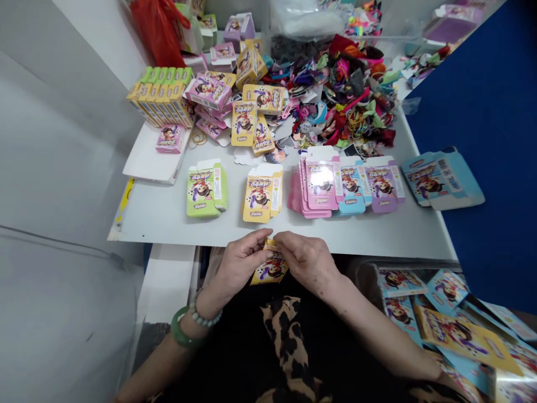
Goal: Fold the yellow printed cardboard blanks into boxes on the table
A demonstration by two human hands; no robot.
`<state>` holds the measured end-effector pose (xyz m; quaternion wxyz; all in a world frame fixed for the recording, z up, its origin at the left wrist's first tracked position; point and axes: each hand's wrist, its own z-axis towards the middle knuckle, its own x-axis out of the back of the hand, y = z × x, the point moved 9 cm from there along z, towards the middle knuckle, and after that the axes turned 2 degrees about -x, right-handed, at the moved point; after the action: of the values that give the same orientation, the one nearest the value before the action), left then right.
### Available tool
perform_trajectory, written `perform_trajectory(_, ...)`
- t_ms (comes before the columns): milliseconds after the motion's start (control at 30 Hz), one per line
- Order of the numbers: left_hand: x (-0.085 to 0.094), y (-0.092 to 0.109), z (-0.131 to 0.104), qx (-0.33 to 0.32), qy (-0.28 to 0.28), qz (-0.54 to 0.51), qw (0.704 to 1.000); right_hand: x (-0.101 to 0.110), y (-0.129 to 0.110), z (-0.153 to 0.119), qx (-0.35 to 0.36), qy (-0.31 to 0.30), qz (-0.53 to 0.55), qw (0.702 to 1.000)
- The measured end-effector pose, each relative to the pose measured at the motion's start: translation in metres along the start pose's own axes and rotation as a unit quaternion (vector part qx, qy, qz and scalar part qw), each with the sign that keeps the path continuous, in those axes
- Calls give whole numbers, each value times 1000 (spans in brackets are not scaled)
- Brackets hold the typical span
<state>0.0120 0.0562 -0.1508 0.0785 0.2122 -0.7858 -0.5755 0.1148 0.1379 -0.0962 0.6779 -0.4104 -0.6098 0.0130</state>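
A small yellow cardboard box (271, 271) with a cartoon girl on its front is held between my two hands, close to my body below the table's front edge. My left hand (245, 254) grips its left side, thumb across the upper face. My right hand (309, 258) has its fingers curled at the box's upper right end, partly hiding it. Straight ahead on the table lie a stack of flat yellow cartons (260, 196), green cartons (205, 193) to its left, and pink cartons (321, 184) to its right.
Blue cartons (352, 184) and purple cartons (381, 187) lie farther right; a blue carton stack (440, 179) overhangs the right edge. Behind are filled yellow boxes (245, 123) and a heap of hair accessories (335, 101). Upright boxes (161, 95) stand left. A bin at lower right holds boxes (465, 336).
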Motion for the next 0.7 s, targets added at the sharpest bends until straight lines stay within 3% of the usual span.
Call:
perform_trajectory(100, 0, 2, 0, -14, 0, 0, 1000, 3, -8, -6, 42, 2, 5, 999)
perform_trajectory(200, 2, 6, 1, -30, 5, 8, 999, 6, -15, -14, 106, 14, 93, 990)
perform_trajectory(300, 5, 7, 4, -31, 18, 24, 999, 4, -11, -17, 120, 31, 153, 980)
perform_trajectory(400, 8, 7, 6, -13, 43, 14, 999, 7, -5, -17, 87, 71, 174, 978)
perform_trajectory(533, 9, 16, 9, 11, 90, -37, 995, 23, 7, -14, -24, 108, 211, 971)
perform_trajectory(633, 2, 37, 17, -24, 86, 40, 995, 28, 16, -10, -68, 73, 227, 969)
perform_trajectory(700, -8, 47, 23, -49, 47, 93, 993, 40, 26, -14, -64, 81, 209, 972)
